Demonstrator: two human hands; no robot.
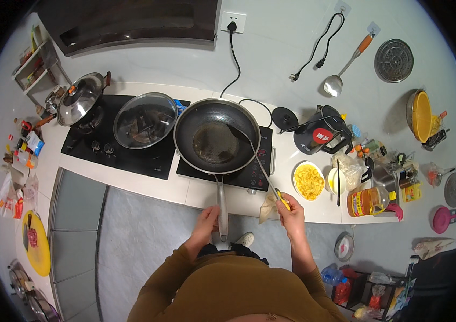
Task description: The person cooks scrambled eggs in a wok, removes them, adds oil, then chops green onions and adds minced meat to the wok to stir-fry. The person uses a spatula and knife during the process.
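A dark wok [216, 143] with a metal handle sits on a black induction cooker [263, 169]. A little oil seems to coat its bottom. My left hand [206, 223] grips the wok's handle from the left side. In my right hand [292, 213] is the yellow handle of a spatula [266, 175]. The spatula's dark blade rests inside the wok at the right wall. Near my right hand, a beige cloth [268, 207] lies at the counter edge, and a white dish of scrambled egg [309, 181] stands beyond it.
A glass lid [146, 120] lies on the gas hob [159, 167], left of the wok. A lidded pot [79, 98] stands farther left. On the right are an electric kettle [318, 135], a bowl with chopsticks [336, 181] and an oil bottle [369, 201]. Chopped meat lies on a yellow board [38, 253].
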